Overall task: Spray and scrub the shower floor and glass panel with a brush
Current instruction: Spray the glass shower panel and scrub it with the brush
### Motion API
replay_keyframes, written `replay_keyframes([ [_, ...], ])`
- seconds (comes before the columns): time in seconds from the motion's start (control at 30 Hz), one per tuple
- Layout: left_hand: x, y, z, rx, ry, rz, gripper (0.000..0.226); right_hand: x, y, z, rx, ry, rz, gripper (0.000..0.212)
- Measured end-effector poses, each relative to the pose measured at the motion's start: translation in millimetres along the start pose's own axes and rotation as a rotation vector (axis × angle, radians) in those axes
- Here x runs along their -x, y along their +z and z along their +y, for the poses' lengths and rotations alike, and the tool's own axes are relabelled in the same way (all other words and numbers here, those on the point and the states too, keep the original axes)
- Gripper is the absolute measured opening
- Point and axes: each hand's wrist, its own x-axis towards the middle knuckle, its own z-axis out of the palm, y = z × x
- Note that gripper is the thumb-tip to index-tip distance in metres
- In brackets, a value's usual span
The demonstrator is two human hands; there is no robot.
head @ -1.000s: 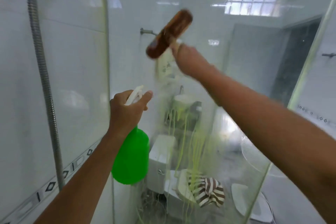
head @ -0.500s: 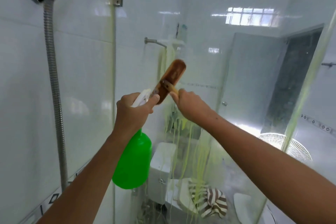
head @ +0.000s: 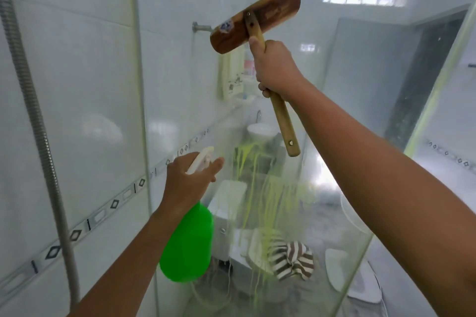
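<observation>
My right hand [head: 277, 68] grips the wooden handle of a scrubbing brush [head: 256, 19], whose long brown head is raised high against the glass panel [head: 322, 188]. Yellow-green cleaner runs down the glass in streaks [head: 260, 188] below the brush. My left hand [head: 189, 181] holds a green spray bottle [head: 186, 242] by its white trigger head, low and left of the brush, nozzle pointing toward the glass. The shower floor is out of view.
A metal shower hose [head: 33, 110] hangs down the tiled wall on the left. Beyond the glass stand a toilet [head: 226, 213], a striped cloth [head: 293, 258] on its lid, a wash basin [head: 260, 131] and a wall shelf [head: 237, 82]. The panel's free edge [head: 422, 121] slants at the right.
My right hand swept the brush down the glass to the spray bottle's height, then back up to the upper glass. My left hand with the bottle barely moved.
</observation>
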Motion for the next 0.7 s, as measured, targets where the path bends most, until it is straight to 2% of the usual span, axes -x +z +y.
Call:
replay_keyframes([
  [0.17, 22, 23, 7, -0.021, 0.001, 0.131, 0.040, 13, 5, 13, -0.067, -0.009, -0.085, 0.046],
  [0.27, 36, 32, 16, 0.021, -0.037, 0.222, 0.032, 31, 34, 45, -0.056, -0.053, -0.118, 0.045],
  [0.37, 58, 41, 19, -0.006, -0.012, 0.288, 0.021, 87, 91, 110, -0.016, -0.071, -0.211, 0.049],
  [0.43, 74, 47, 17, -0.055, 0.003, 0.305, 0.019, 141, 126, 160, 0.006, -0.011, -0.303, 0.049],
  [0.53, 93, 52, 9, -0.152, 0.006, 0.306, 0.025, 210, 140, 215, -0.045, 0.156, -0.386, 0.041],
  [0.6, 101, 52, 7, -0.156, -0.013, 0.334, 0.027, 220, 134, 222, -0.052, 0.154, -0.403, 0.040],
  [0.7, 101, 50, 11, -0.131, -0.038, 0.369, 0.025, 175, 131, 187, -0.086, 0.047, -0.325, 0.043],
])
